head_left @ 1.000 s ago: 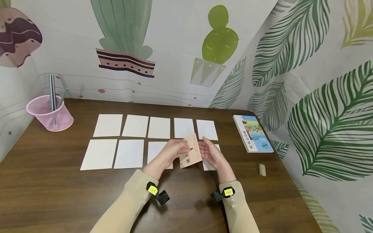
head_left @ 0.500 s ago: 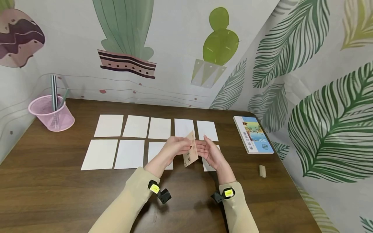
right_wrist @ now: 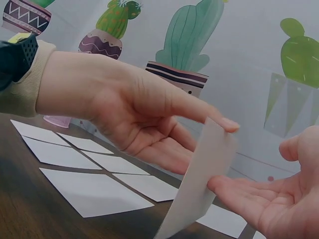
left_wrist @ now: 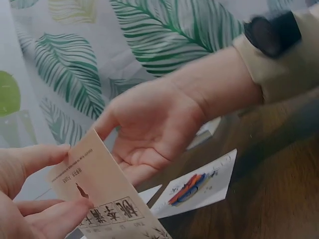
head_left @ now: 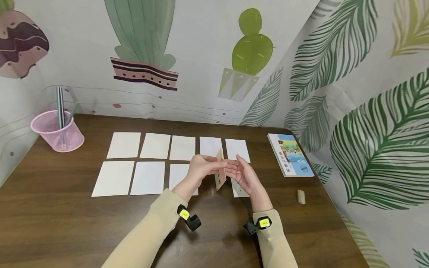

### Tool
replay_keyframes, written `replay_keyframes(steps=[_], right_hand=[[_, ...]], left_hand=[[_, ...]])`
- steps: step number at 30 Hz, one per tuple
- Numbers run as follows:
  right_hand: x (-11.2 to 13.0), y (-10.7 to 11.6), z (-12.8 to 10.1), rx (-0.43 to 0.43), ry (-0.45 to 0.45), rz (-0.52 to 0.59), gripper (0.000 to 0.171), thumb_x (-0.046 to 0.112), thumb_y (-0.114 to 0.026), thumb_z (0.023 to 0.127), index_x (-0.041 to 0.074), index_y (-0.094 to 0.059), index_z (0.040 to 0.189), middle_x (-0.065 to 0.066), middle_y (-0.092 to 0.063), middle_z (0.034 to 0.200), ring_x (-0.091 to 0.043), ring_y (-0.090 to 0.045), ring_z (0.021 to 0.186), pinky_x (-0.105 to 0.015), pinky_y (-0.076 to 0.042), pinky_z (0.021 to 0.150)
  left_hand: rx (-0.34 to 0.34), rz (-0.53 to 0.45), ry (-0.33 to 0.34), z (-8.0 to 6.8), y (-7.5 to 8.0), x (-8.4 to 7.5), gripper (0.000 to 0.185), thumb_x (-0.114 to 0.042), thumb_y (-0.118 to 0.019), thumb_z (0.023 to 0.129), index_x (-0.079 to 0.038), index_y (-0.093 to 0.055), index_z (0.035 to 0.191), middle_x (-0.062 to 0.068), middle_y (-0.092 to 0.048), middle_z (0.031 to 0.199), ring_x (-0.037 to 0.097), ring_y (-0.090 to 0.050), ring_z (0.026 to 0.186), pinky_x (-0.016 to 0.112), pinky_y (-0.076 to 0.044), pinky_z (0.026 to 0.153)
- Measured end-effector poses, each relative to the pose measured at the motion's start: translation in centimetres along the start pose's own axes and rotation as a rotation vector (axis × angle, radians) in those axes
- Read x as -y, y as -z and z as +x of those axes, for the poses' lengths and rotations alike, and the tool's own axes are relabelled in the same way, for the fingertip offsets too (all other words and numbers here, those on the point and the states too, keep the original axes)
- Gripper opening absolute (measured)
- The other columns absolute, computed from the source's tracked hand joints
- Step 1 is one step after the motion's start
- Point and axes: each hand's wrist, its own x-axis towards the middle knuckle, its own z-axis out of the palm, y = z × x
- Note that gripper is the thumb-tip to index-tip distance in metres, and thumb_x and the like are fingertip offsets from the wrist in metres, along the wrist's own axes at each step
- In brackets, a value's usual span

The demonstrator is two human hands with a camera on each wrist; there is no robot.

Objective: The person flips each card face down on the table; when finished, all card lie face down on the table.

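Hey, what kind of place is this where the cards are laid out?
Probably a small desk nook set up for study or card play: a wooden table with white cards in rows, a pink pen cup, a book, and curtains printed with cacti and leaves.

A tan card (head_left: 219, 173) stands nearly on edge above the worktop (head_left: 50, 208), pinched by the left hand (head_left: 201, 167) between thumb and fingers. Its printed face, with dark characters and a small figure, is turned toward the left hand. The right hand's (head_left: 242, 175) fingertips touch its blank back.
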Motion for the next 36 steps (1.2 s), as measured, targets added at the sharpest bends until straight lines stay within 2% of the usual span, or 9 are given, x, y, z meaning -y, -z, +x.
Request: replay_keyframes(steps=[3, 8, 13, 19, 26, 36], right_hand=[[0.1, -0.1, 0.0, 0.026, -0.006, 0.017, 0.063, 0.032, -0.022, 0.109, -0.023, -0.032, 0.137, -0.001, -0.074, 0.095, -0.01, -0.071, 0.092, -0.021, -0.058, 0.085], [0.2, 0.1, 0.0, 0.054, -0.007, 0.008, 0.063, 0.031, -0.021, 0.109, -0.024, -0.027, 0.14, -0.001, -0.074, 0.097, -0.012, -0.072, 0.093, -0.021, -0.058, 0.086], [-0.3, 0.5, 0.3, 0.062, -0.019, -0.021, 0.063, 0.03, -0.022, 0.109, -0.026, -0.027, 0.138, -0.003, -0.074, 0.096, -0.012, -0.072, 0.094, -0.021, -0.058, 0.085], [-1.1, 0.8, 0.8, 0.049, -0.064, -0.074, 0.059, 0.027, -0.023, 0.11, -0.024, -0.032, 0.138, -0.004, -0.074, 0.097, -0.01, -0.072, 0.093, -0.021, -0.058, 0.085], [-1.8, 0.8, 1.0, 0.048, -0.094, -0.119, 0.059, 0.027, -0.024, 0.109, -0.024, -0.033, 0.137, -0.005, -0.073, 0.1, -0.009, -0.071, 0.091, -0.021, -0.058, 0.085], [-2.4, 0.9, 1.2, 0.028, -0.118, -0.138, 0.059, 0.029, -0.026, 0.109, -0.022, -0.035, 0.137, -0.014, -0.072, 0.109, -0.01, -0.07, 0.092, -0.022, -0.058, 0.087]], left_hand=[[0.047, -0.053, 0.025, 0.1, 0.5, 0.0, 0.045, -0.009, -0.078, 0.08, 0.014, -0.062, 0.116, 0.027, -0.066, 0.114, 0.029, -0.072, 0.095, 0.04, -0.059, 0.087], [0.123, -0.119, 0.059, 0.1, 1.1, 0.2, 0.049, -0.003, -0.07, 0.085, 0.017, -0.053, 0.127, 0.029, -0.059, 0.129, 0.027, -0.07, 0.101, 0.038, -0.057, 0.092], [0.121, -0.174, 0.085, 0.1, 1.6, 1.2, 0.048, 0.004, -0.061, 0.086, 0.02, -0.048, 0.129, 0.033, -0.056, 0.131, 0.017, -0.067, 0.093, 0.036, -0.057, 0.094], [0.089, -0.137, 0.11, 0.2, 2.0, 2.4, 0.045, 0.007, -0.055, 0.085, 0.019, -0.049, 0.128, 0.033, -0.058, 0.126, 0.015, -0.065, 0.089, 0.036, -0.057, 0.094], [0.074, -0.065, 0.139, 0.7, 2.4, 3.7, 0.054, 0.009, -0.053, 0.084, 0.021, -0.039, 0.135, 0.032, -0.055, 0.128, 0.02, -0.062, 0.097, 0.038, -0.055, 0.097], [0.046, -0.001, 0.151, 0.7, 2.5, 4.4, 0.05, 0.01, -0.056, 0.085, 0.021, -0.044, 0.132, 0.033, -0.054, 0.129, 0.024, -0.06, 0.104, 0.041, -0.052, 0.101]])
